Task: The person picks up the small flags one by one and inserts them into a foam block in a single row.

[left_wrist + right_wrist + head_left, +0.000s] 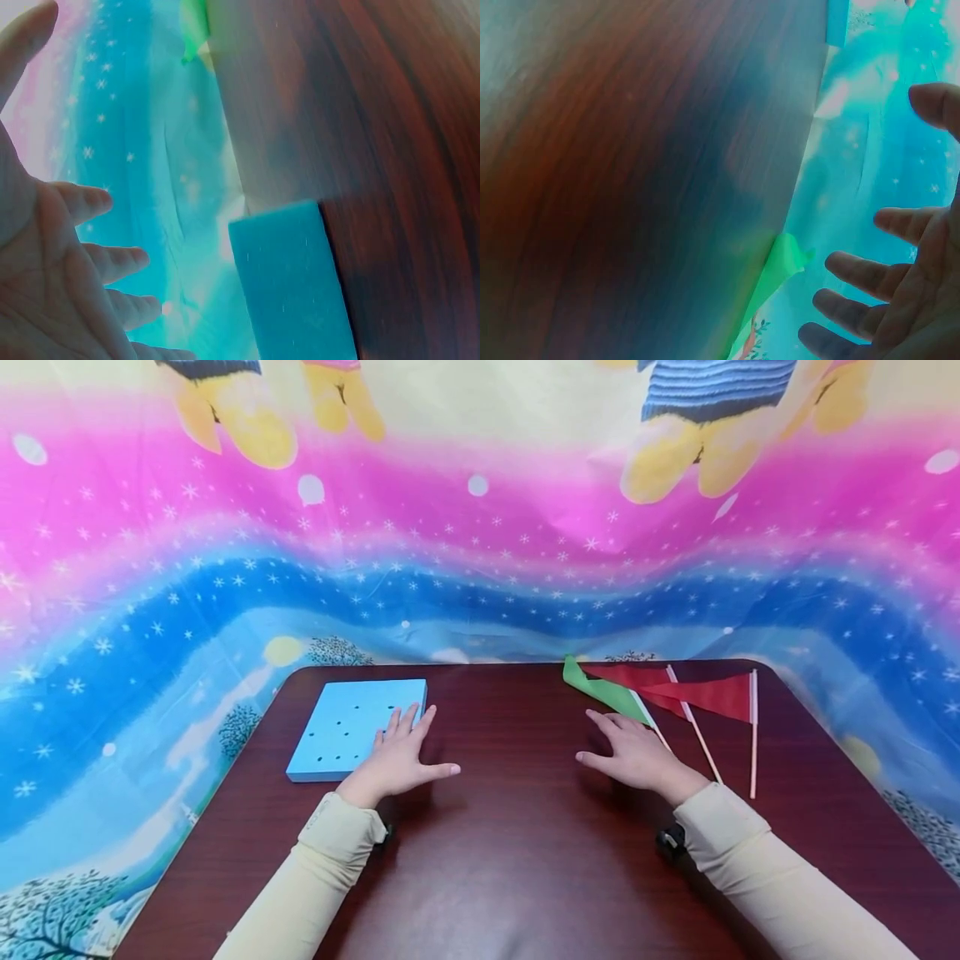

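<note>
My left hand [393, 758] is spread above the near right part of a light blue board [352, 718] dotted with small dark holes. In the left wrist view its fingers are apart and hold nothing, with the board [292, 285] beyond them. My right hand [633, 753] hovers left of the flag sticks, thumb and fingers spread, nothing held. Closest to it is a green flag [607, 692], whose stick is partly hidden by the hand. Two red triangular flags [716, 695] on pale sticks lie further right. The right wrist view shows the green flag [772, 277] past the fingers.
A dark reddish-brown wooden table [495, 860] carries the board at its back left and the flags at its back right. Behind and around the table hangs a printed cloth [480, 552] in pink and blue with snowflakes. The green flag's tip reaches the table's far edge.
</note>
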